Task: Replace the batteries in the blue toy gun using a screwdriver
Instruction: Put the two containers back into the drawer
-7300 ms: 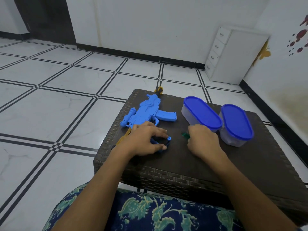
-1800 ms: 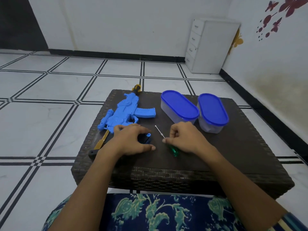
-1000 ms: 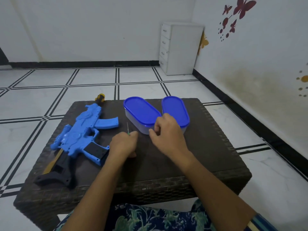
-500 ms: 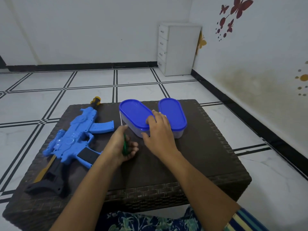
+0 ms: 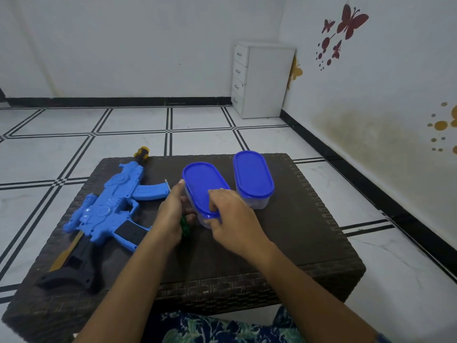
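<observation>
The blue toy gun (image 5: 112, 206) lies on the left half of the dark wicker table (image 5: 284, 243), muzzle pointing away, its black stock toward me. My left hand (image 5: 170, 214) holds the green-handled screwdriver (image 5: 184, 225); the thin metal tip sticks up past the fingers, and the fingers also press the left side of the near blue-lidded container (image 5: 201, 186). My right hand (image 5: 231, 219) rests on that container's near end, fingers on the lid's edge. The lid is on.
A second blue-lidded container (image 5: 252, 177) stands just right of the first. A white drawer cabinet (image 5: 262, 79) stands at the back wall. The wall runs along the right of the table, tiled floor on the left.
Both hands have closed in on the near container: the left, still holding the screwdriver, moved against its left side, and the right slid to its near end.
</observation>
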A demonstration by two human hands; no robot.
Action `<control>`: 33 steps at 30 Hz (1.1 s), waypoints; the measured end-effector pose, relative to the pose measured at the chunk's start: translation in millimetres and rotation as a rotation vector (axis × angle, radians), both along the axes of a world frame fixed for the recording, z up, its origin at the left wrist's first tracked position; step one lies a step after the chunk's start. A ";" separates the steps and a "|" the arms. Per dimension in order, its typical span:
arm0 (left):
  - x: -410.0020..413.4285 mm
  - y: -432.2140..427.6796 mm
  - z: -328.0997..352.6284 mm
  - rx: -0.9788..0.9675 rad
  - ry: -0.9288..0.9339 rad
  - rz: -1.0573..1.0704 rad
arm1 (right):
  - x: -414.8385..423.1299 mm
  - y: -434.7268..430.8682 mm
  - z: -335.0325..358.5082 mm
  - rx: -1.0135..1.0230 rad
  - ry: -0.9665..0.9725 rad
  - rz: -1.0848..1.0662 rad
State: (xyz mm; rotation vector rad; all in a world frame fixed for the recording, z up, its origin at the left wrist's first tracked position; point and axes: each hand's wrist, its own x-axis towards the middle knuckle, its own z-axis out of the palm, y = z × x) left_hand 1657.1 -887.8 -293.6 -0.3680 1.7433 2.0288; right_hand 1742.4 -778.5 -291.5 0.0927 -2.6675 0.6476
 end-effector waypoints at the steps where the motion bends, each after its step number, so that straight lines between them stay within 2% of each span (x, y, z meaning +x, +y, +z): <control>1: 1.0 -0.1 0.4 -0.017 0.014 -0.024 | 2.3 -0.4 -0.5 -0.024 0.001 0.010; 4: 4.5 -0.4 -0.5 -0.090 0.077 -0.099 | 4.4 0.1 -1.3 -0.106 0.002 0.007; 7: 5.3 0.5 -0.9 -0.063 0.140 -0.117 | 4.4 -0.2 -0.3 -0.189 0.021 -0.039; 13: -3.0 -8.1 -8.8 0.028 0.024 -0.068 | 12.4 -6.4 -0.4 -0.211 0.012 -0.034; 16: -3.2 -7.9 -11.8 -0.012 0.027 -0.091 | 14.7 -10.1 1.6 -0.491 0.014 -0.070; 18: 1.4 -6.9 -8.5 -0.037 0.030 -0.138 | 12.0 -7.9 -0.5 -0.668 0.053 -0.173; 20: 4.8 -5.2 -7.5 -0.051 0.036 -0.156 | 10.4 -3.5 -2.5 -0.705 0.055 -0.280; 23: 4.8 -3.2 -9.4 -0.058 0.021 -0.164 | 11.0 -0.1 -4.2 -0.795 -0.058 -0.305; 25: 4.6 -3.2 -9.2 -0.042 0.009 -0.163 | 11.2 1.6 -6.0 -0.735 -0.053 -0.341; 28: 3.4 -3.2 -9.4 -0.035 -0.010 -0.147 | 10.5 9.5 -3.2 -0.572 0.095 -0.458; 33: 4.9 -0.7 -7.1 -0.046 -0.027 -0.093 | 3.4 35.4 -5.5 -0.554 0.375 -0.609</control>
